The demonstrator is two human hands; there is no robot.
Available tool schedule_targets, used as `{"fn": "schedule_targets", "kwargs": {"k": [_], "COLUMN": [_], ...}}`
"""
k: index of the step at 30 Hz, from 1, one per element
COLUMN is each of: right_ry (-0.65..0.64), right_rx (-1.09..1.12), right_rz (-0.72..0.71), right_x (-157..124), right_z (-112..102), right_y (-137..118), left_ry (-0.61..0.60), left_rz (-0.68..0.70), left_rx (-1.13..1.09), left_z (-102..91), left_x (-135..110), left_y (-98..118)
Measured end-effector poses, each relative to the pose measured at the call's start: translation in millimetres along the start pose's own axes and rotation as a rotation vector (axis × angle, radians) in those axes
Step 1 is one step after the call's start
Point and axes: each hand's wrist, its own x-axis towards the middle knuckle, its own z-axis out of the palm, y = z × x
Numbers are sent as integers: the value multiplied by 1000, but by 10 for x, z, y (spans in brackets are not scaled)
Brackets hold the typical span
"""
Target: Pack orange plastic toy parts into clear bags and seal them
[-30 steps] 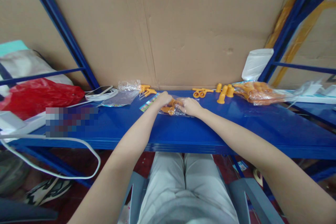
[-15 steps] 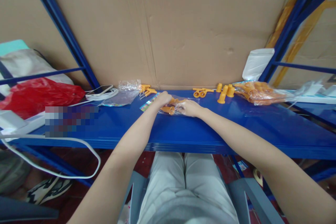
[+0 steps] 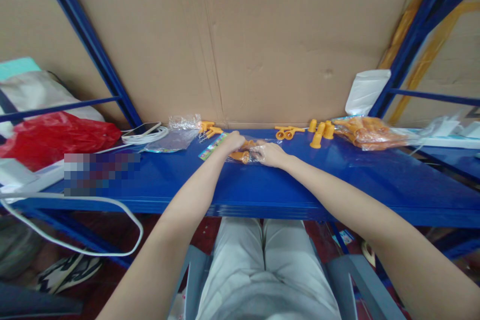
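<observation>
Clock face: centred on the clear bag on the blue tabletop (image 3: 285,185).
Red plastic bag (image 3: 71,135): bulging at 9 o'clock, contents hidden.
White cable (image 3: 148,135): coiled, at 9 o'clock, nearer than the red plastic bag.
Flat bag (image 3: 174,141): transparent, lying flat at 9 o'clock; its coloured lower edge is too small to read.
Orange pieces (image 3: 213,131): loose at 10 o'clock, beside thin metal spirals.
Left hand (image 3: 233,144): fingers closed on the clear bag's left part, fingertips mostly hidden.
Printed strip (image 3: 212,147): multicoloured, at the clear bag's left end, lettering illegible.
Clear bag (image 3: 244,158): on the tabletop between both hands, orange cup-like parts inside.
Right hand (image 3: 273,154): fingers clamped on the clear bag's right side.
Paired orange rings (image 3: 288,134): loose at 2 o'clock.
Orange cups (image 3: 318,135): a small cluster between 2 and 3 o'clock.
Filled bag (image 3: 369,133): transparent, packed with orange parts, towards 3 o'clock.
</observation>
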Motion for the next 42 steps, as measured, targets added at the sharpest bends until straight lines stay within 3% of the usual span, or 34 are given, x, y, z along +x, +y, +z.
{"fn": "schedule_targets", "kwargs": {"k": [9, 17, 26, 32, 42], "right_ry": [-29, -46, -80, -66, -32], "right_rx": [-21, -26, -16, -20, 20], "right_rz": [20, 72, 124, 137, 142], "right_x": [2, 47, 72, 94, 75], "right_z": [16, 64, 22, 59, 61], "right_y": [13, 29, 14, 43, 81], "left_ry": [-14, 172, 63, 136, 102], "left_rz": [-75, -128, -78, -64, 108], "left_rx": [-111, 95, 38, 68, 151], "left_z": [-59, -276, -171, -159, 31], "left_x": [-19, -97, -11, 19, 87], "left_y": [-13, -50, -128, -107, -97]}}
